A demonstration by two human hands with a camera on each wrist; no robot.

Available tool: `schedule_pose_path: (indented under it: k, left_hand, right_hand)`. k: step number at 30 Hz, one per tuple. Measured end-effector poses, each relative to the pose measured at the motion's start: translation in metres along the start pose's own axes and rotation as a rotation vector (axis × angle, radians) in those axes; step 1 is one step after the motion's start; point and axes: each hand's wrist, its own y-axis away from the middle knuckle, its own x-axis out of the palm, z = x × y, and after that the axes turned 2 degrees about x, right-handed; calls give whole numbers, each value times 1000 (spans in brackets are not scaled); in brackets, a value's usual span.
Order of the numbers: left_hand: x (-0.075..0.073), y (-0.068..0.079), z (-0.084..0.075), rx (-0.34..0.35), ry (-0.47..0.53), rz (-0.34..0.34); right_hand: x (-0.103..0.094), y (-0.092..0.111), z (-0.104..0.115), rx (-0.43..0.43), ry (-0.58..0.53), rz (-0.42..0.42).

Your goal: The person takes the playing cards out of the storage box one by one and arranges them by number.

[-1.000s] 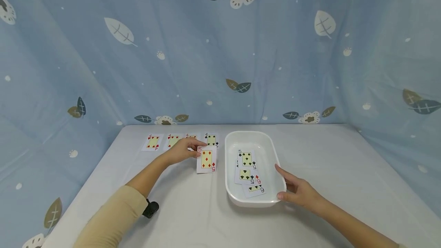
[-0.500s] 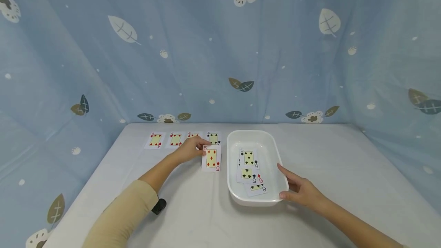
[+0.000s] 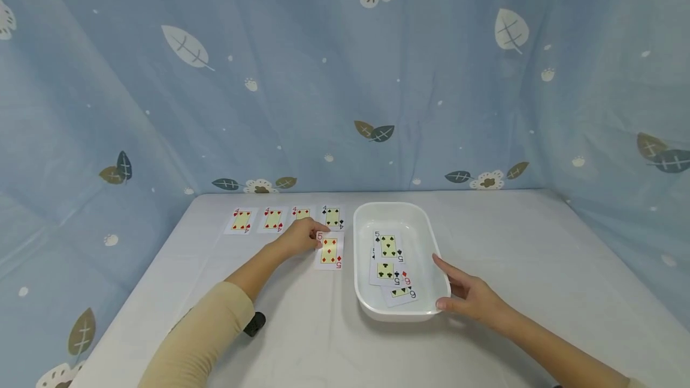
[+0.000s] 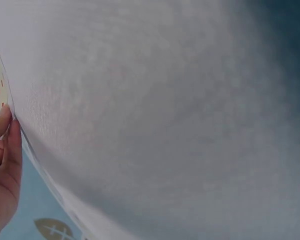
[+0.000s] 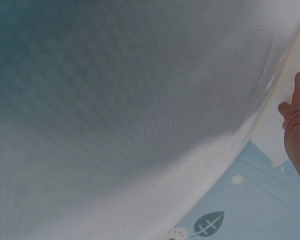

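Left arm (image 3: 259, 276) slants forward; left hand (image 3: 299, 237) pinches five of diamonds (image 3: 329, 251) at left edge. Right hand (image 3: 474, 303) grips tub (image 3: 396, 317) along right rim, thumb near front corner.

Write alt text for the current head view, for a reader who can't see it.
A person's left hand pinches the five of diamonds in front of four fours on a white table, while their right hand holds the side of a white tub containing overlapping cards.
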Motion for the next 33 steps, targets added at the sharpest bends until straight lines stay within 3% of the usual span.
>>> schedule_pose_path:
  k: [4,9,18,26,33]
  left_hand:
    - [2,-2,-3,-59,-25,-11]
    - [3,-1,-8,-85,-93,-21]
    - [3,5,-13,-46,-213,-40]
    - [4,2,-18,-30,-76,-58]
    - [-4,-3,-29,17,47,-109]
  right_hand:
    - [0,-1,0,9,-8,-1]
    - [-1,-1,2,16,6,-4]
    - [0,0,0,18,26,-6]
    - [1,0,1,28,37,-9]
    - [1,0,3,18,52,-12]
